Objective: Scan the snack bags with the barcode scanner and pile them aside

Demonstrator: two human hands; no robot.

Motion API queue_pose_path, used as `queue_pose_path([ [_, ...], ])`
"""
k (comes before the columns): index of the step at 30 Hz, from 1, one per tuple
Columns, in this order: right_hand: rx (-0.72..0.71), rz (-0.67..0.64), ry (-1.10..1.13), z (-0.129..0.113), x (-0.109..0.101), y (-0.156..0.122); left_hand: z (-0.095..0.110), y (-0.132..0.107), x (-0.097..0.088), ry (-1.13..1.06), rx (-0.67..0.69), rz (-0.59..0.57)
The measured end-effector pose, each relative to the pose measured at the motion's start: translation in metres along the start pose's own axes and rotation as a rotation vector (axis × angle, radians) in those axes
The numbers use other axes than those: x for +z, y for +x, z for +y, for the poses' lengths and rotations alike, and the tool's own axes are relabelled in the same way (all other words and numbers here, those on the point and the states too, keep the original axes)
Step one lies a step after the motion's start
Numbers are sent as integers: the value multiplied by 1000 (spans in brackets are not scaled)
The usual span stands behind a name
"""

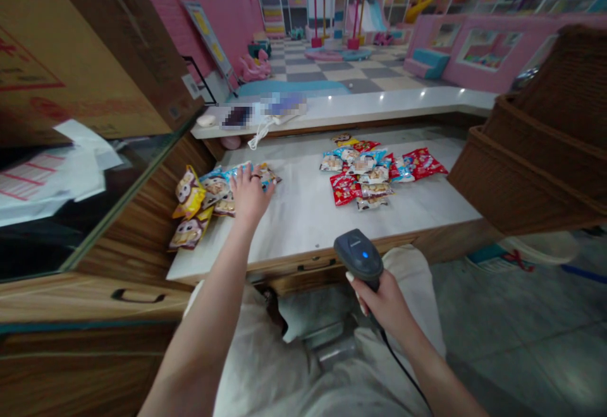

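Note:
My left hand [249, 191] reaches out over the white counter [303, 215] and rests palm down, fingers spread, on a pile of snack packets [208, 199] at the counter's left edge. A ring shows on one finger. My right hand [386, 303] is closed round the grip of a dark barcode scanner [358, 256], held just in front of the counter's near edge with a blue light lit on its head. A cable trails down from the scanner. A second pile of red and blue snack packets [374, 174] lies at the counter's middle right, apart from both hands.
A wicker basket [535, 164] stands at the right end of the counter. A cardboard box [85, 57] and loose papers [57, 170] sit on the wooden unit at left. A raised white ledge [379, 104] runs behind the counter. My legs in light trousers are below.

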State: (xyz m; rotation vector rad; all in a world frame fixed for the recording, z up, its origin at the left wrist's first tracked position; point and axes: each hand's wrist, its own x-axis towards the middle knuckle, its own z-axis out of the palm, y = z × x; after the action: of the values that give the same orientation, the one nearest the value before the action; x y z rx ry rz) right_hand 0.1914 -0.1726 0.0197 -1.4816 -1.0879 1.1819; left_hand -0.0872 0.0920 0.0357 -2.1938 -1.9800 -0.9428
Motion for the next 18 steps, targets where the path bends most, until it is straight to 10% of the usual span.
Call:
queue_pose_path([
  [10,46,44,2,-1,-9,1,136,-42,113,-409,397,-330],
  [18,-18,82,-25,7,-18,2,144,-24,133,-406,436,-408],
])
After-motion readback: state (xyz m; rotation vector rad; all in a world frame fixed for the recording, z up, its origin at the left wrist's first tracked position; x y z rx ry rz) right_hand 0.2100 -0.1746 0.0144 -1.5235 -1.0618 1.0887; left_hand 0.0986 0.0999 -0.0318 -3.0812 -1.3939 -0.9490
